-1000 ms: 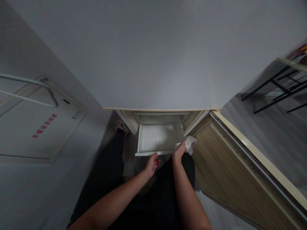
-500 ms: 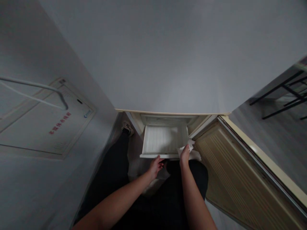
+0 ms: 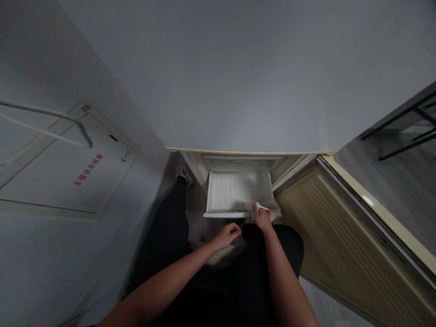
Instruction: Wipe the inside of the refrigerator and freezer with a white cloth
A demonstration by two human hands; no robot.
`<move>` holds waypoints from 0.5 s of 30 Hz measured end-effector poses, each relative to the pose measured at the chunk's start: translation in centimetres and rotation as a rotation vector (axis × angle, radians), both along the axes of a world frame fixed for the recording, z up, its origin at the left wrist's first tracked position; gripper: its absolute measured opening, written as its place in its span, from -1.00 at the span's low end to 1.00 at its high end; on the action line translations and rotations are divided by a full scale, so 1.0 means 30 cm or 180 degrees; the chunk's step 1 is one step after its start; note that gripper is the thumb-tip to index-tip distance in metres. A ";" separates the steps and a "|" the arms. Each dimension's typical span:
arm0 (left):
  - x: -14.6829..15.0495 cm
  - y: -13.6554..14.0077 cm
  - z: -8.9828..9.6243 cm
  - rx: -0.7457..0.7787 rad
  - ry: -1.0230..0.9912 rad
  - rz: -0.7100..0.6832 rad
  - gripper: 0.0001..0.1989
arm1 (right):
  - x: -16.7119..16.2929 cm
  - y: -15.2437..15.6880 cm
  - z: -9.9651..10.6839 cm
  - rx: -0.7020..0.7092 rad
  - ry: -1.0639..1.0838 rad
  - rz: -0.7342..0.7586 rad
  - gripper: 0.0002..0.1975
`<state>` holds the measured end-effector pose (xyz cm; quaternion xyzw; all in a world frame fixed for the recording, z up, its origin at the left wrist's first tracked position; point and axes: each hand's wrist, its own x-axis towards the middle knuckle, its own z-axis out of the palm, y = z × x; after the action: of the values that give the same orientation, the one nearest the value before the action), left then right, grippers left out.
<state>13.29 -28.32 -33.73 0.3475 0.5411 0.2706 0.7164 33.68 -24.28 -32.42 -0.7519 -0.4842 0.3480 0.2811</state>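
Observation:
A shallow white drawer (image 3: 231, 190) with a ribbed bottom is pulled partway out of the fridge compartment (image 3: 243, 162). At the right end of its front edge, my right hand (image 3: 262, 220) is closed around a crumpled white cloth (image 3: 261, 206), part of which sticks up above the fingers. My left hand (image 3: 228, 235) hovers just below and in front of the drawer's front edge, apart from it. Its fingers are curled in, and nothing shows in them.
The fridge door (image 3: 347, 236) stands open at my right. To the left, a wall carries a panel with red lettering (image 3: 88, 170) and a grey cable (image 3: 80, 127). My legs straddle the space below the drawer. A black metal frame (image 3: 405, 147) stands at far right.
My left hand has come off the drawer front and dropped slightly toward me, fingers curling. My right hand has shifted onto the front edge with the cloth. The view has tilted slightly.

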 end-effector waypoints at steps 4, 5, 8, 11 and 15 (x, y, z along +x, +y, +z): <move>-0.133 0.162 0.066 0.0773 0.0415 -0.0239 -0.68 | -0.013 0.130 0.012 -0.0224 0.0014 -0.0164 -0.57; -0.163 0.207 0.065 0.0897 0.0543 -0.0213 -0.61 | -0.025 0.168 0.009 -0.0240 0.0021 -0.0118 -0.51; -0.217 0.292 0.024 0.1902 0.1869 -0.0141 -0.46 | -0.108 0.285 -0.016 -0.0279 0.0070 0.0286 -0.39; -0.230 0.297 -0.023 0.2555 0.2971 -0.0579 -0.50 | -0.245 0.376 -0.068 -0.0438 0.0185 0.0890 -0.44; -0.233 0.277 -0.040 0.2741 0.3659 -0.1112 -0.55 | -0.379 0.432 -0.157 -0.0832 -0.0457 0.2044 -0.45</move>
<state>6.30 -20.01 -34.92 0.7659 0.6137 0.1162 0.1526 22.30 -11.33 -37.15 -0.6134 -0.6659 0.4240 0.0239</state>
